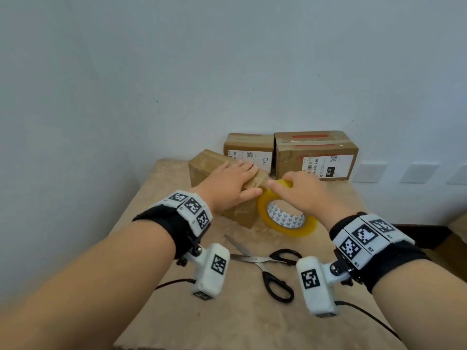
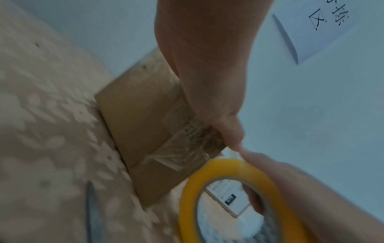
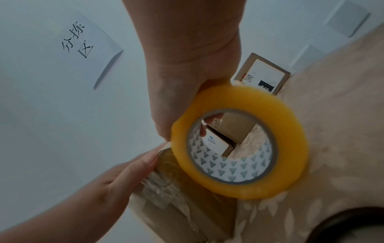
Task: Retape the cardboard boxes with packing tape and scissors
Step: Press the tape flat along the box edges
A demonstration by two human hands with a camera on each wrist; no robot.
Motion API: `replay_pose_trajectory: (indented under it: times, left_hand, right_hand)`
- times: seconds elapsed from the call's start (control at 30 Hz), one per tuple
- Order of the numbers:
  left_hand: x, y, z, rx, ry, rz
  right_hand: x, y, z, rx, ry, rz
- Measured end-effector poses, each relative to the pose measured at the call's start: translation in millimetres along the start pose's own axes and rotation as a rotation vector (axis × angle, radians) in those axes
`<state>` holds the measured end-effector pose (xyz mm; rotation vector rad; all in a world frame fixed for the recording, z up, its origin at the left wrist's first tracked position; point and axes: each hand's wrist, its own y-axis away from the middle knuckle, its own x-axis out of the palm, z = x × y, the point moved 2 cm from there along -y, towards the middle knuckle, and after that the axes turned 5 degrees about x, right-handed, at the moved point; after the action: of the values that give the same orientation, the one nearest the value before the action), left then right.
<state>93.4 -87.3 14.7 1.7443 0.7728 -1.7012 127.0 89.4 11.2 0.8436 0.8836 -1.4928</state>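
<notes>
Head view has my left hand [image 1: 231, 184] lying flat, fingers straight, on top of the nearest box [image 1: 228, 188], pinning it to the worktop [image 1: 161, 309], thumb at the box's right end. My right hand [image 1: 300, 192] is curled over the upper rim of the yellow tape roll [image 1: 286, 217], which stands on edge just beside that same end of the box; the right wrist view shows fingers wrapped over the roll and the box's crinkled old tape beneath the left thumb. I judge the step is starting a fresh strip: I should keep the left hand pressing so the box cannot slide, stick the free end down firmly, then pull the roll straight along the seam with steady tension to avoid wrinkles. Scissors [image 1: 267, 267] lie open on the worktop near my wrists, untouched. Two more boxes [image 1: 314, 154] wait against the wall.
</notes>
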Motion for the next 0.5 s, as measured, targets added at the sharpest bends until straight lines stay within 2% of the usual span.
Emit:
replay_pose_trajectory:
  times: [0.07, 0.17, 0.4, 0.5]
  left_hand:
    - [-3, 1, 7, 0.068, 0.062, -0.006]
    - [-1, -1, 14, 0.082, 0.101, -0.030]
    - [-20, 23, 10, -0.136, 0.232, -0.014]
    - [-23, 22, 9, -0.150, 0.187, -0.007]
  right_hand:
    - [-1, 6, 2, -0.008, -0.140, 0.029]
    - [1, 11, 7, 0.041, -0.347, 0.117]
    - [-8, 26, 44, 0.101, -0.494, 0.191]
    - [-4, 35, 54, 0.136, -0.466, 0.213]
